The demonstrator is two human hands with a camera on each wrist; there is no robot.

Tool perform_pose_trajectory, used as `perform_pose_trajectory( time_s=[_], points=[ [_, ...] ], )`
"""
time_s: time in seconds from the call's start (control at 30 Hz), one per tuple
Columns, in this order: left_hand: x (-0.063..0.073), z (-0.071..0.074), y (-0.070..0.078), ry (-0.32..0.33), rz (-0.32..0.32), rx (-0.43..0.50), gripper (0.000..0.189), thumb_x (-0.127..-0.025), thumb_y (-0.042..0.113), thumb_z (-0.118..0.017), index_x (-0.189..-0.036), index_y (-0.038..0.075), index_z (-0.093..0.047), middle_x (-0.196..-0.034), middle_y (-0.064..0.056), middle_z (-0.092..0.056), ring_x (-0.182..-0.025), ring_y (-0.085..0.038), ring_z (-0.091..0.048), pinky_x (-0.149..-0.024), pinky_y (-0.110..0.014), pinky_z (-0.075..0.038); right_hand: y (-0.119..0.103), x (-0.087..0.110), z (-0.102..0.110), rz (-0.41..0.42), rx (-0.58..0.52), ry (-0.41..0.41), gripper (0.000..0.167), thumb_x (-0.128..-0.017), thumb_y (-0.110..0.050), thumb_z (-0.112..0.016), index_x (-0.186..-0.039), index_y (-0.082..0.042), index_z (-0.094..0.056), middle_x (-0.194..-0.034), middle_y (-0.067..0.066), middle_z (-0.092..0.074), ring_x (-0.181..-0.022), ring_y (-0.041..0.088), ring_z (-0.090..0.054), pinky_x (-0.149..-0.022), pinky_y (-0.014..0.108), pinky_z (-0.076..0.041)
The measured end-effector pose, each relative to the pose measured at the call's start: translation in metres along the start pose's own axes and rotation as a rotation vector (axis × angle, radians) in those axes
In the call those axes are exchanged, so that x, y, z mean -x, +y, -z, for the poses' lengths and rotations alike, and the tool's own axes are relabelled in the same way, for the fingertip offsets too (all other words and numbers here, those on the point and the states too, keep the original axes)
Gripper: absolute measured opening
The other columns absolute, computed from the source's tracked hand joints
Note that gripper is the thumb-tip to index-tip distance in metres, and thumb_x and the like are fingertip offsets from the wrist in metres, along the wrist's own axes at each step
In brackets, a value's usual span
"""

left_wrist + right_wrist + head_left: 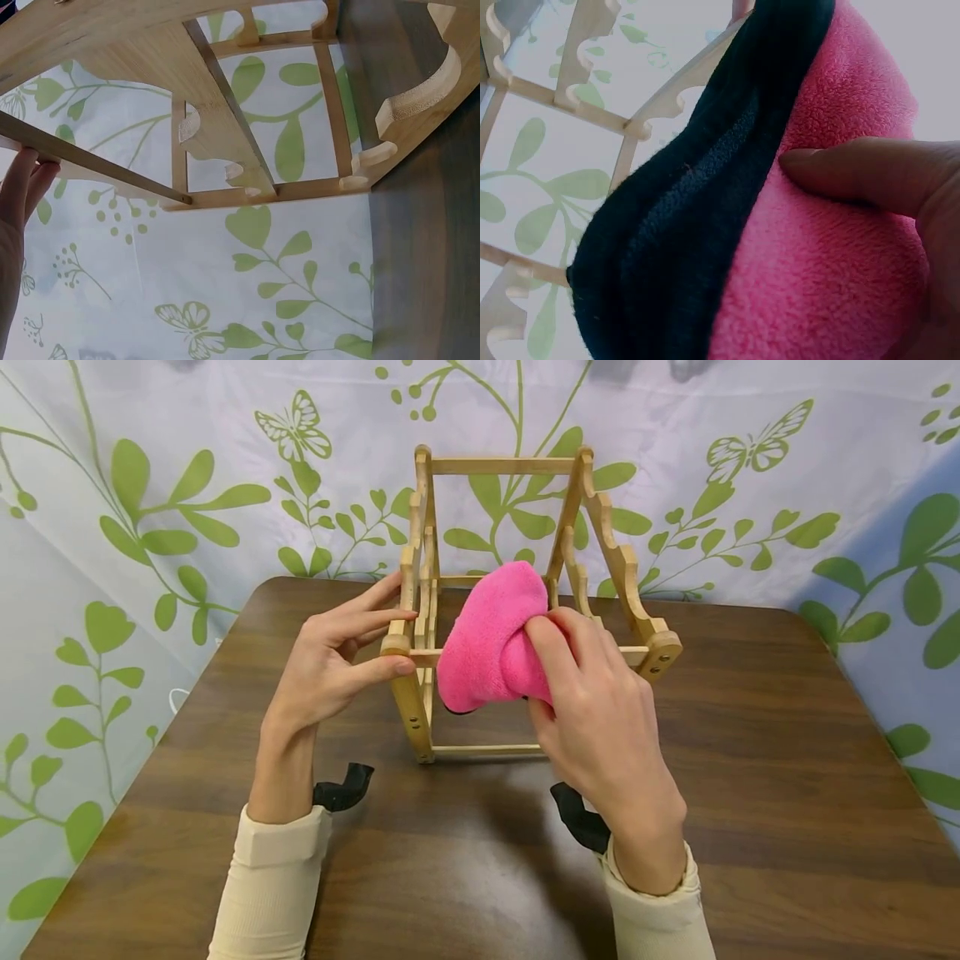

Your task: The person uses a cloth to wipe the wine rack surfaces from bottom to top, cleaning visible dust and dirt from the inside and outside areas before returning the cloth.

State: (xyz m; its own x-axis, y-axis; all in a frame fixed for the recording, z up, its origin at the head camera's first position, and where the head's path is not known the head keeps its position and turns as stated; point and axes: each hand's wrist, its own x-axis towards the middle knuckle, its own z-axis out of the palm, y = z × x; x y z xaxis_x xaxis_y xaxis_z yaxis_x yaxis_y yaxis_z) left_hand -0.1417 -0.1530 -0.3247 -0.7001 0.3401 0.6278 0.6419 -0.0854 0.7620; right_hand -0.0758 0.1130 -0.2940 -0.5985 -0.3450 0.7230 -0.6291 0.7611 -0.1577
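Note:
A light wooden rack [504,466] with scalloped side rails stands on the table. My left hand [330,652] holds its near left corner, thumb on the front and fingers spread along the outer side. In the left wrist view, fingertips touch a slat of the rack [97,161]. A fluffy pink cloth [487,635] is bunched in my right hand [603,718], over the rack's front crossbar, and covers the middle of that bar. Seen from the right wrist, the thumb presses into the pink cloth [817,247], which has a dark edge band. My other right fingers are mostly hidden there.
The dark brown wooden table [750,735] extends to both sides of the rack. Behind it hangs a white curtain [202,410] with green leaves and butterflies. Black straps [345,787] stick out from both wrists, above cream sleeves [273,877].

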Motion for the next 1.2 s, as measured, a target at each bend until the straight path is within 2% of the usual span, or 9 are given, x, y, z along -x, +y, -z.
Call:
perform_pose_trajectory(
  time_s=[0.17,0.27,0.47,0.73,0.93,1.1,1.2],
  points=[
    [0.001,0.001,-0.001,-0.002,-0.02,0.029,0.061,-0.078,0.024,-0.083,-0.113,-0.022,-0.062,-0.146,-0.027,-0.042,-0.135,-0.039,-0.041,-0.105,-0.04,-0.042,0.0,0.0,0.0,0.019,-0.003,-0.011,0.049,-0.074,0.001,-0.078,-0.117,-0.003,-0.055,-0.115,0.021,-0.057,-0.099,0.035,-0.058,-0.061,0.054,-0.057],
    [0.001,0.003,0.0,-0.001,-0.032,0.04,0.061,-0.078,0.024,-0.084,-0.111,-0.022,-0.062,-0.146,-0.029,-0.042,-0.134,-0.041,-0.042,-0.104,-0.041,-0.043,-0.004,0.0,-0.001,0.036,0.002,0.004,0.044,-0.076,0.003,-0.075,-0.115,-0.004,-0.055,-0.114,0.021,-0.058,-0.097,0.037,-0.059,-0.059,0.054,-0.056],
    [0.003,0.006,0.001,-0.014,-0.016,0.034,0.063,-0.079,0.027,-0.083,-0.111,-0.023,-0.061,-0.145,-0.03,-0.042,-0.135,-0.04,-0.041,-0.104,-0.041,-0.042,-0.009,0.0,0.002,0.042,0.016,0.004,0.04,-0.079,0.005,-0.07,-0.115,-0.003,-0.056,-0.113,0.02,-0.058,-0.096,0.038,-0.059,-0.064,0.053,-0.057],
    [0.002,0.007,0.001,-0.021,0.001,0.031,0.062,-0.082,0.027,-0.082,-0.113,-0.023,-0.06,-0.146,-0.028,-0.043,-0.136,-0.039,-0.041,-0.102,-0.035,-0.045,-0.006,0.005,0.019,-0.04,0.084,-0.028,0.046,-0.077,0.007,-0.071,-0.12,-0.002,-0.057,-0.118,0.017,-0.06,-0.102,0.036,-0.058,-0.063,0.056,-0.056],
    [0.002,0.01,-0.001,0.007,0.0,0.081,0.056,-0.084,0.018,-0.081,-0.115,-0.024,-0.058,-0.144,-0.031,-0.042,-0.137,-0.039,-0.038,-0.11,-0.042,-0.036,0.001,0.01,0.036,-0.112,0.113,-0.039,0.051,-0.072,0.009,-0.072,-0.12,-0.001,-0.059,-0.121,0.015,-0.06,-0.106,0.035,-0.058,-0.064,0.059,-0.055],
    [0.003,0.012,0.0,0.021,0.018,0.079,0.055,-0.085,0.014,-0.08,-0.119,-0.022,-0.057,-0.144,-0.03,-0.044,-0.137,-0.038,-0.039,-0.111,-0.041,-0.034,0.005,0.012,0.042,-0.12,0.087,-0.027,0.058,-0.072,0.005,-0.076,-0.126,-0.003,-0.059,-0.131,0.013,-0.059,-0.111,0.035,-0.059,-0.071,0.06,-0.055],
    [0.003,0.012,0.003,0.041,0.032,0.061,0.051,-0.085,0.009,-0.079,-0.119,-0.021,-0.057,-0.142,-0.03,-0.046,-0.136,-0.038,-0.041,-0.111,-0.039,-0.035,0.005,0.011,0.04,-0.106,0.036,0.038,0.063,-0.075,0.0,-0.076,-0.134,-0.004,-0.056,-0.14,0.012,-0.053,-0.119,0.032,-0.057,-0.082,0.059,-0.054]
  ],
)
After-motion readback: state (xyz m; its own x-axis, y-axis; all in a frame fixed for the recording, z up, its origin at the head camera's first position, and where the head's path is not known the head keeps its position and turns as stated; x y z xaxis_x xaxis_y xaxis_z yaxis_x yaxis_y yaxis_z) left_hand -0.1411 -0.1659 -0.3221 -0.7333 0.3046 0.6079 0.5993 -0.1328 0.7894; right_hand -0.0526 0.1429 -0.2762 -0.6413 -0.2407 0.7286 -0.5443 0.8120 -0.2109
